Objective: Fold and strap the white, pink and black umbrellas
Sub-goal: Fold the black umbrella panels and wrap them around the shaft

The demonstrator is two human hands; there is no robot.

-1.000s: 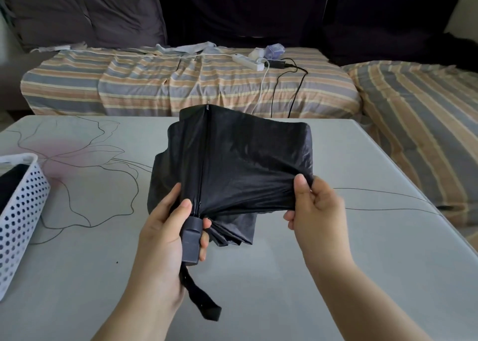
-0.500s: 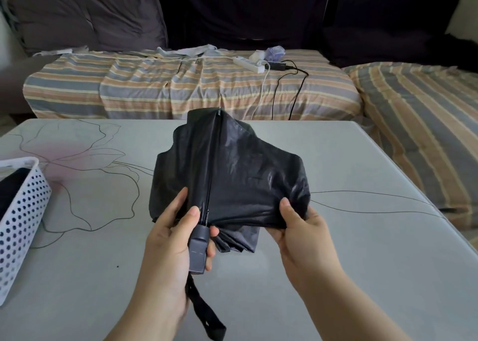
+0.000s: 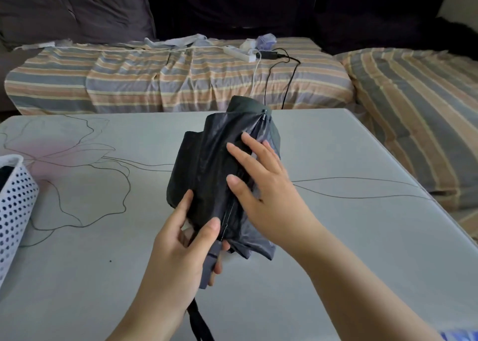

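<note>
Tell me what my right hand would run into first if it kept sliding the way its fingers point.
Your right hand lies flat on the black umbrella, fingers pointing up and left across the canopy. Going on, it would cross more folded fabric, then likely bare table beyond the umbrella's left edge; depth is hard to judge.

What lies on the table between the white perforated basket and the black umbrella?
In the head view, nothing stands between the basket and the black umbrella: only bare table with its printed flower outline.
</note>
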